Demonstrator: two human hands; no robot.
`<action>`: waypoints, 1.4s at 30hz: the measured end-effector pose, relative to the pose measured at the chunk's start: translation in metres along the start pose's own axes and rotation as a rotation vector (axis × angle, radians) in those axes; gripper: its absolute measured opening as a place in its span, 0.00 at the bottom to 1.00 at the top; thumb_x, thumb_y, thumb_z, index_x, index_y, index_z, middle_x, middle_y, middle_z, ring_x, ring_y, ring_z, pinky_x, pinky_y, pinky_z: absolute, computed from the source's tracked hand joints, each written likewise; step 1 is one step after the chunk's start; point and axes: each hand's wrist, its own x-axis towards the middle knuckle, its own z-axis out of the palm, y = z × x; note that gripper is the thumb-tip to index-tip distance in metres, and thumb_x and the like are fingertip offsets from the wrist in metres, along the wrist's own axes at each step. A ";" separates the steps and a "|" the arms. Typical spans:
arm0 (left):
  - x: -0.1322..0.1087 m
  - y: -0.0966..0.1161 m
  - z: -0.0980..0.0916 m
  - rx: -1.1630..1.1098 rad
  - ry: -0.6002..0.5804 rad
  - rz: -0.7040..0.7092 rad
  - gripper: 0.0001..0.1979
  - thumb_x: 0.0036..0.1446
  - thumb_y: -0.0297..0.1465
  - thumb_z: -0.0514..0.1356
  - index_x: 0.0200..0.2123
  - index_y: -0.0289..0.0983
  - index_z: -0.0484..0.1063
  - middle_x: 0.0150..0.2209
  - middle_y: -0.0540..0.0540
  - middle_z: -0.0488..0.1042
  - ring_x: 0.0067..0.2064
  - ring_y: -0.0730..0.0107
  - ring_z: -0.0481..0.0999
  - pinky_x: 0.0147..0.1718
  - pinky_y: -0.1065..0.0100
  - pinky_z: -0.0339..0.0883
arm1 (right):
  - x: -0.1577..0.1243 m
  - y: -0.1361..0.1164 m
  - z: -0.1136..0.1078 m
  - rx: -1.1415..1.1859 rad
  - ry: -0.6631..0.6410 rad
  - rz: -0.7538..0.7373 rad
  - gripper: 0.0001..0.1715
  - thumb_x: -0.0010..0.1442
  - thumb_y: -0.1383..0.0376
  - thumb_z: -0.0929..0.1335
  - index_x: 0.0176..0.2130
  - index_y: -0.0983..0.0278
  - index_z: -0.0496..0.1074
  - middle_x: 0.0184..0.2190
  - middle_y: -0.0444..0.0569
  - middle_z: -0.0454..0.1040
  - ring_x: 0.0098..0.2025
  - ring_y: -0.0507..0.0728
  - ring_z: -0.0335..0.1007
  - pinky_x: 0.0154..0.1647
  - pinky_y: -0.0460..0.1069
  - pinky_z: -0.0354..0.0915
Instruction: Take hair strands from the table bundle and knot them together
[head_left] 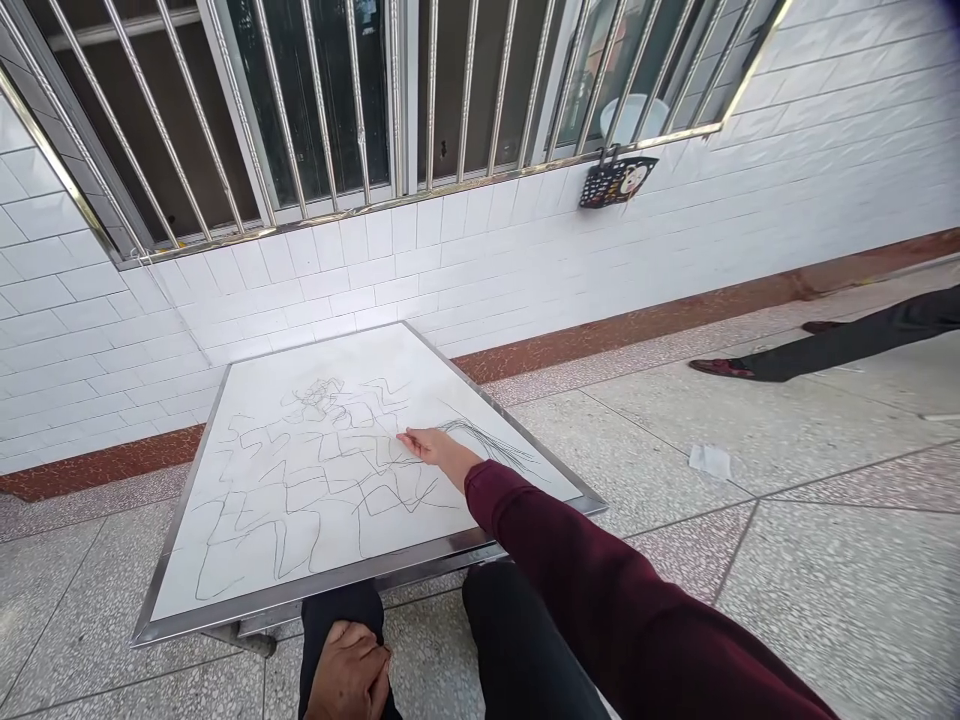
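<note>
My right hand (439,448), in a maroon sleeve (570,570), stretches out, touching the thin dark scribbled lines (315,490) on the white steel-edged bench (322,590) before me. Well apart, my left hand (349,672) rests on my black trouser knee (337,605).

The right hand (439,447) is laid on a steel-edged drawing board (465,400), the left hand (349,672) is rested on a knee (341,608) (below the board), and a tiled wall (262,335) is set behind.
</note>
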 end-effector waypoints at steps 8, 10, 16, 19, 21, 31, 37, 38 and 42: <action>0.004 0.009 -0.013 0.021 -0.025 -0.026 0.13 0.61 0.26 0.51 0.37 0.39 0.77 0.27 0.43 0.74 0.35 0.62 0.73 0.38 0.59 0.64 | -0.071 0.020 -0.044 -0.170 0.193 -0.315 0.11 0.63 0.59 0.66 0.42 0.63 0.71 0.39 0.49 0.76 0.35 0.53 0.71 0.32 0.47 0.66; 0.005 0.011 -0.016 0.022 -0.036 -0.036 0.13 0.62 0.26 0.51 0.38 0.39 0.77 0.28 0.44 0.74 0.36 0.62 0.73 0.39 0.59 0.65 | -0.095 0.035 -0.061 -0.248 0.276 -0.400 0.11 0.60 0.58 0.66 0.40 0.61 0.71 0.37 0.49 0.76 0.35 0.54 0.69 0.30 0.47 0.64; 0.006 0.012 -0.026 0.030 -0.130 -0.051 0.13 0.62 0.24 0.52 0.39 0.38 0.76 0.32 0.44 0.77 0.40 0.61 0.75 0.43 0.57 0.63 | -0.142 0.077 -0.092 -0.582 0.426 -0.578 0.10 0.57 0.59 0.66 0.37 0.59 0.74 0.35 0.50 0.76 0.39 0.60 0.67 0.41 0.53 0.62; 0.006 0.010 -0.027 0.038 -0.146 -0.048 0.12 0.62 0.24 0.53 0.41 0.38 0.76 0.34 0.44 0.79 0.42 0.61 0.75 0.45 0.57 0.62 | -0.149 0.087 -0.093 -0.754 0.425 -0.632 0.08 0.59 0.62 0.65 0.36 0.59 0.74 0.37 0.51 0.74 0.42 0.62 0.66 0.47 0.55 0.60; 0.005 0.009 -0.027 0.040 -0.147 -0.044 0.12 0.62 0.23 0.53 0.41 0.38 0.76 0.35 0.44 0.79 0.42 0.61 0.75 0.45 0.57 0.62 | -0.150 0.088 -0.091 -0.855 0.418 -0.648 0.08 0.61 0.63 0.65 0.36 0.58 0.74 0.38 0.52 0.74 0.44 0.63 0.65 0.48 0.55 0.59; 0.003 0.008 -0.026 0.065 -0.124 -0.050 0.12 0.61 0.23 0.54 0.41 0.39 0.77 0.34 0.45 0.79 0.41 0.61 0.75 0.44 0.58 0.62 | -0.114 0.064 -0.085 -1.183 0.426 -0.515 0.03 0.61 0.68 0.66 0.36 0.62 0.71 0.40 0.57 0.72 0.48 0.65 0.62 0.42 0.54 0.59; 0.002 0.008 -0.024 0.074 -0.106 -0.063 0.12 0.61 0.23 0.53 0.39 0.38 0.77 0.32 0.45 0.78 0.40 0.62 0.75 0.43 0.58 0.62 | -0.109 0.065 -0.084 -1.193 0.446 -0.424 0.07 0.63 0.71 0.62 0.33 0.64 0.66 0.37 0.56 0.70 0.44 0.63 0.65 0.40 0.53 0.59; 0.003 0.008 -0.024 0.071 -0.108 -0.065 0.12 0.61 0.23 0.53 0.39 0.38 0.77 0.32 0.45 0.78 0.41 0.62 0.75 0.43 0.59 0.61 | -0.111 0.065 -0.084 -1.179 0.453 -0.426 0.07 0.63 0.71 0.62 0.33 0.64 0.66 0.37 0.55 0.70 0.44 0.62 0.65 0.39 0.52 0.59; 0.002 0.006 -0.023 0.061 -0.111 -0.079 0.12 0.61 0.23 0.54 0.39 0.38 0.77 0.33 0.46 0.78 0.41 0.63 0.75 0.43 0.59 0.61 | -0.131 0.063 -0.084 -1.075 0.464 -0.474 0.06 0.64 0.67 0.61 0.34 0.62 0.65 0.37 0.53 0.69 0.41 0.60 0.66 0.36 0.51 0.59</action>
